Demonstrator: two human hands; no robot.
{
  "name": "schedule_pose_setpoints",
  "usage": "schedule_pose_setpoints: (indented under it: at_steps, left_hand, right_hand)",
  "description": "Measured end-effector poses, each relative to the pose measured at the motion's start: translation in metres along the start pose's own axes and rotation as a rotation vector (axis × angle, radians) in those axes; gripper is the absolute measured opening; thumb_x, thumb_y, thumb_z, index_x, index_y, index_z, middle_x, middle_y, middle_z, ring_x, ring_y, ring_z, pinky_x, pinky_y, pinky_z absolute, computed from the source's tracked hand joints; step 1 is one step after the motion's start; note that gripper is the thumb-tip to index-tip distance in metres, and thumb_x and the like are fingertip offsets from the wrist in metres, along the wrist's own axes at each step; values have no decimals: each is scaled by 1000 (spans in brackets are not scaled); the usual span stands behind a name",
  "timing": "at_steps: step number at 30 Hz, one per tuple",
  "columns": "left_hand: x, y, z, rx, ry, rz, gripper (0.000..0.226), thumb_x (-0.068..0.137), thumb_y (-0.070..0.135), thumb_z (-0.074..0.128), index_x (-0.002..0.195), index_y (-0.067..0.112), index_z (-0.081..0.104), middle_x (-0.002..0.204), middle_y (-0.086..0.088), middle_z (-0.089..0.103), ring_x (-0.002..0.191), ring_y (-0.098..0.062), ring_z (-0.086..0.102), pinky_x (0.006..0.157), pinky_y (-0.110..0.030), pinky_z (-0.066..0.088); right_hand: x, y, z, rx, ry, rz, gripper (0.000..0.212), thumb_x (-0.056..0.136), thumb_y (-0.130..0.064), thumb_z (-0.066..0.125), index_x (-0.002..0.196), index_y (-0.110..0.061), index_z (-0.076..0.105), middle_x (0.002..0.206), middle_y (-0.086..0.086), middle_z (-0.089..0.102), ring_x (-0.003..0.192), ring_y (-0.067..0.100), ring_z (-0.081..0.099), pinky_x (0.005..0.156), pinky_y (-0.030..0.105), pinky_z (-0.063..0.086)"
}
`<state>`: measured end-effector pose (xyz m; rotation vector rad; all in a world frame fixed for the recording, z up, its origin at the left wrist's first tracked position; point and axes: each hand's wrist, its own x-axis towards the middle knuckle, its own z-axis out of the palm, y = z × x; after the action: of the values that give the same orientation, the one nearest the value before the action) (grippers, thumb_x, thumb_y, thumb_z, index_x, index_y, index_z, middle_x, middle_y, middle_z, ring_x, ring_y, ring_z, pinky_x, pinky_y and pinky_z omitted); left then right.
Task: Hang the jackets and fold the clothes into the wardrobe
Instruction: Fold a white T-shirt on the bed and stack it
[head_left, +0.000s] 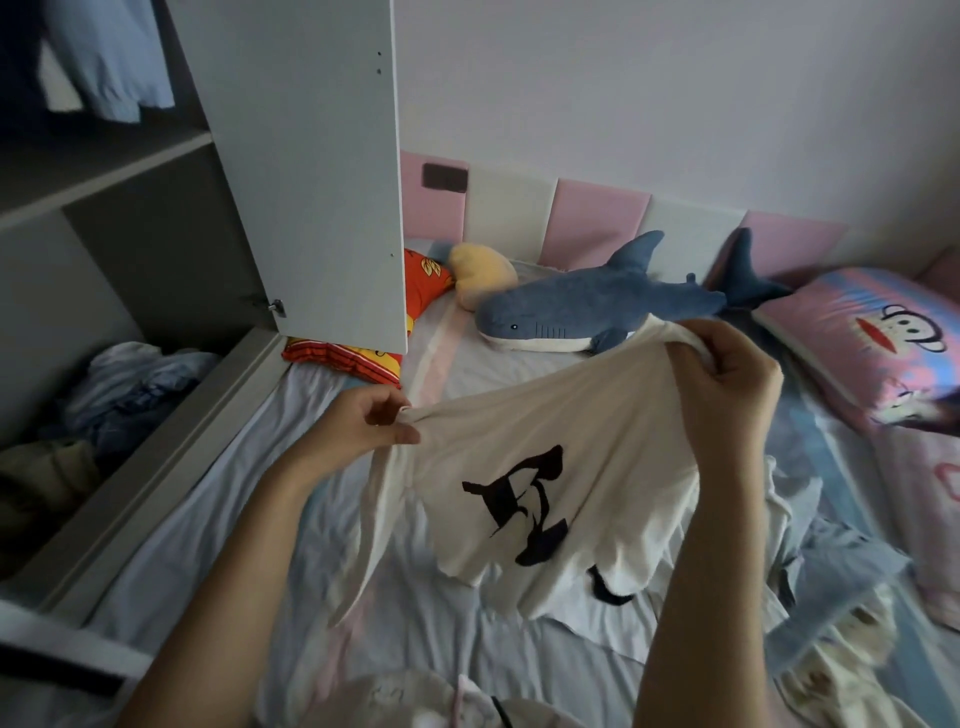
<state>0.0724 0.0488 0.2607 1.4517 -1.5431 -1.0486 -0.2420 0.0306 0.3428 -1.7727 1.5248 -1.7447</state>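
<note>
Your left hand (363, 423) and right hand (727, 379) each pinch an edge of the white shirt (519, 467), stretching it above the bed (218, 519) beside the open wardrobe (156, 249).

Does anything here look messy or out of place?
Yes. In the bottom compartment of the wardrobe, bluish and olive clothes lie crumpled in a heap, unfolded. A light blue garment also lies rumpled on the bed, beside the white T-shirt.

orange cushion (353, 361) half behind wardrobe door (311, 156); hanging shirts (111, 62) blurred, cropped at top; monkey pillow (872, 343) cut by right edge
</note>
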Motion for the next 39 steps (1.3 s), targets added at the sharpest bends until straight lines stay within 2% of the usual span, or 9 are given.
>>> schedule_pose_setpoints:
  at_steps: [4, 9, 16, 21, 26, 31, 34, 36, 39]
  left_hand:
    - [-6, 3, -8, -53, -3, 17, 10, 82, -1, 67, 80, 6, 61, 65, 5, 60, 60, -3, 53, 59, -15, 45]
    - [-4, 16, 12, -8, 105, 93, 12, 83, 2, 69, 81, 8, 58, 75, 8, 60, 70, 5, 57, 70, -8, 44]
    - [-14, 36, 142, 200, -417, 273, 43, 81, 23, 74, 122, 20, 60, 128, 10, 55, 115, 7, 46, 92, 3, 27]
    - [-21, 14, 176, 189, -427, 214, 51, 81, 34, 73, 125, 25, 50, 126, 9, 56, 119, -7, 50, 106, -33, 37]
    - [-25, 4, 182, 639, -396, 228, 67, 86, 51, 60, 144, 32, 31, 138, 8, 47, 137, -9, 27, 111, -42, -1]
    - [-24, 2, 152, 447, -235, 179, 86, 50, 80, 43, 109, 22, 65, 104, 15, 51, 117, -4, 38, 101, -28, 12]
    - [-12, -11, 122, 266, -72, 245, 70, 57, 70, 62, 92, 11, 71, 102, 12, 51, 102, -9, 47, 92, -21, 35]
    - [-7, -13, 102, 132, -90, 193, 40, 67, 39, 82, 88, 9, 68, 104, 5, 51, 95, -6, 50, 84, -9, 37]
    - [-6, -10, 79, 87, -121, 167, 20, 77, 8, 76, 75, 13, 56, 86, 2, 49, 74, -5, 50, 69, -17, 43]
  right_hand:
    - [0, 7, -8, -20, 37, 28, 27, 77, 2, 56, 82, -21, 66, 63, -32, 59, 58, -7, 50, 60, 6, 36]
    - [-4, 6, -7, 54, 17, 30, 30, 76, 8, 53, 85, -17, 68, 62, -28, 60, 57, -6, 49, 60, 8, 39]
    - [-12, -17, 10, 91, -23, 18, 35, 73, 9, 54, 79, -25, 65, 63, -29, 61, 59, -8, 52, 59, 7, 40]
    - [-17, -22, 3, 102, 55, -3, 29, 71, 10, 52, 75, -17, 64, 56, -28, 55, 53, -8, 48, 55, 6, 35]
    - [-21, -14, -16, 55, 182, 9, 28, 71, 9, 53, 79, -15, 67, 58, -29, 57, 55, -8, 48, 57, 7, 36]
    - [-27, 7, -43, -31, 282, 131, 23, 72, -2, 55, 81, -17, 70, 62, -31, 61, 60, -11, 52, 63, 9, 39]
    - [-32, 18, -54, -114, 284, 206, 21, 74, -6, 58, 86, -13, 73, 67, -20, 63, 62, -13, 53, 65, 7, 39]
    - [-34, 22, -56, -168, 277, 229, 19, 73, -8, 60, 88, -10, 73, 70, -11, 62, 60, -12, 52, 63, 7, 38]
    - [-37, 22, -51, -169, 296, 256, 14, 72, -10, 65, 84, -15, 68, 60, -25, 58, 57, -9, 50, 60, 7, 36]
